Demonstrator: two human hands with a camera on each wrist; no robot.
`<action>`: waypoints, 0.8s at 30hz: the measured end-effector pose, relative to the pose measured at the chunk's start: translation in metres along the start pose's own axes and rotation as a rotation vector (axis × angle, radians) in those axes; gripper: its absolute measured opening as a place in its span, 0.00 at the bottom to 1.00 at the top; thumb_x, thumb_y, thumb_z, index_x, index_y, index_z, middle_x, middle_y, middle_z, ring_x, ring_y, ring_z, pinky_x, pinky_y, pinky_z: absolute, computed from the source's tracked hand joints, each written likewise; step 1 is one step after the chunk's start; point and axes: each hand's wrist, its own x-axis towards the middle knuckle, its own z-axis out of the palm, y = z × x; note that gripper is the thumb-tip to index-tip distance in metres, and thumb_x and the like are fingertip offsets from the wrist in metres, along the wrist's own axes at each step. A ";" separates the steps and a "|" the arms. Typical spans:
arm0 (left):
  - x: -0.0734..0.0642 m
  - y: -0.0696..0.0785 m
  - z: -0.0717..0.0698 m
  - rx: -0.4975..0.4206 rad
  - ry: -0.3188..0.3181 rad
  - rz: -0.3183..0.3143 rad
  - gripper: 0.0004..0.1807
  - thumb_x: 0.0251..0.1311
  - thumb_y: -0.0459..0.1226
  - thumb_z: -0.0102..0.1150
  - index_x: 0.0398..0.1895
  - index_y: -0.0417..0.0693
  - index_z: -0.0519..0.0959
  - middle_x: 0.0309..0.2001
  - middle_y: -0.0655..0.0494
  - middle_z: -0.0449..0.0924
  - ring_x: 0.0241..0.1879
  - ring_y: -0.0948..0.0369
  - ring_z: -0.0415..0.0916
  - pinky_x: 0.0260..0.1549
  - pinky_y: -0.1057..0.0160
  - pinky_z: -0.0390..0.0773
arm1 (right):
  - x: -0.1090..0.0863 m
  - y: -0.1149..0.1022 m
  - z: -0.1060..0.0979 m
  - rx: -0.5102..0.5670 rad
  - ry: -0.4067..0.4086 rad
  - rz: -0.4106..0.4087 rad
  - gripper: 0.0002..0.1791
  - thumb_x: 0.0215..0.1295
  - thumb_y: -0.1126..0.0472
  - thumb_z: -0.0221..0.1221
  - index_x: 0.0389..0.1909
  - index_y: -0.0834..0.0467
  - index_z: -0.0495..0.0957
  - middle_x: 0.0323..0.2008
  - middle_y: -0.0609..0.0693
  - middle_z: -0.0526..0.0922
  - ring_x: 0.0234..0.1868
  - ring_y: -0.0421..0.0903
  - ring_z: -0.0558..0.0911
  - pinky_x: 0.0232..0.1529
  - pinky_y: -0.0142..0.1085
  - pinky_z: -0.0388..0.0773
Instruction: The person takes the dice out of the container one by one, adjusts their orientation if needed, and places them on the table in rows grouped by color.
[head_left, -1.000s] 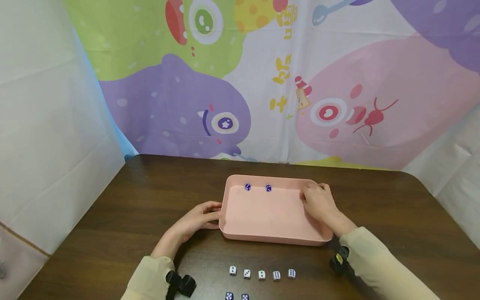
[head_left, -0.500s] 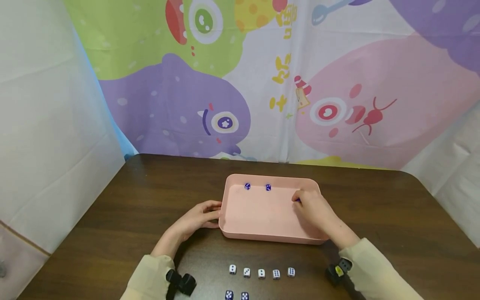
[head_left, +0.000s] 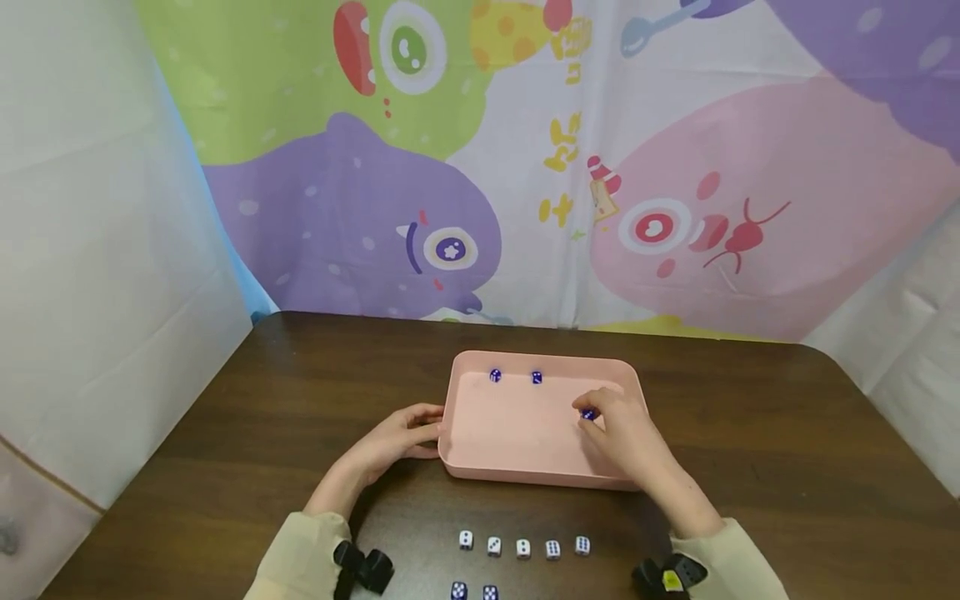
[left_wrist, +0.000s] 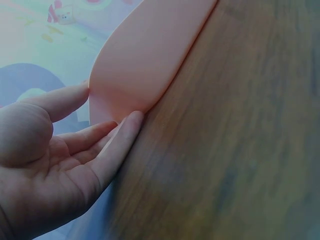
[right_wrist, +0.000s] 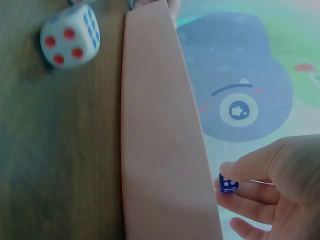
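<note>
My right hand (head_left: 621, 429) pinches a blue die (head_left: 588, 414) with white dots between thumb and fingers, over the right half of the pink tray (head_left: 510, 433). In the right wrist view, the die (right_wrist: 228, 183) shows at the fingertips beyond the tray's side wall (right_wrist: 160, 125). Two more blue dice lie inside the tray by its far wall: one at left (head_left: 496, 376), one further right (head_left: 537, 377). My left hand (head_left: 397, 431) touches the tray's left side; in the left wrist view its thumb meets the rim and extended fingers lie along the outer wall (left_wrist: 140, 65).
In front of the tray, several white dice (head_left: 523, 548) form a row on the brown table (head_left: 225, 433). Two dark blue dice (head_left: 459, 591) stand nearer, at the bottom edge of the head view. A cartoon-patterned curtain (head_left: 360, 225) hangs behind the table.
My right hand has moved from the tray's far right corner toward its middle and nearer, and the pinched blue die has come into sight. The left hand stays at the tray's side.
</note>
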 end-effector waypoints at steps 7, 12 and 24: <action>-0.001 0.001 0.002 0.002 0.009 -0.006 0.27 0.63 0.37 0.50 0.60 0.27 0.59 0.56 0.34 0.64 0.49 0.55 0.72 0.47 0.55 0.77 | -0.009 -0.007 -0.005 0.022 -0.001 0.020 0.07 0.49 0.70 0.63 0.31 0.64 0.80 0.32 0.54 0.80 0.33 0.46 0.80 0.39 0.41 0.79; 0.000 0.001 0.002 0.001 0.008 -0.007 0.27 0.63 0.36 0.50 0.60 0.27 0.59 0.55 0.34 0.64 0.48 0.56 0.72 0.47 0.55 0.77 | -0.012 -0.014 -0.007 0.009 -0.015 0.002 0.05 0.48 0.69 0.64 0.28 0.61 0.81 0.29 0.50 0.79 0.32 0.44 0.80 0.37 0.39 0.79; 0.001 -0.001 0.001 -0.003 0.002 -0.006 0.28 0.63 0.37 0.51 0.60 0.27 0.59 0.56 0.34 0.64 0.49 0.56 0.72 0.47 0.55 0.77 | -0.024 -0.032 -0.013 0.022 -0.127 -0.114 0.07 0.44 0.71 0.63 0.24 0.57 0.79 0.25 0.43 0.75 0.28 0.39 0.75 0.30 0.28 0.74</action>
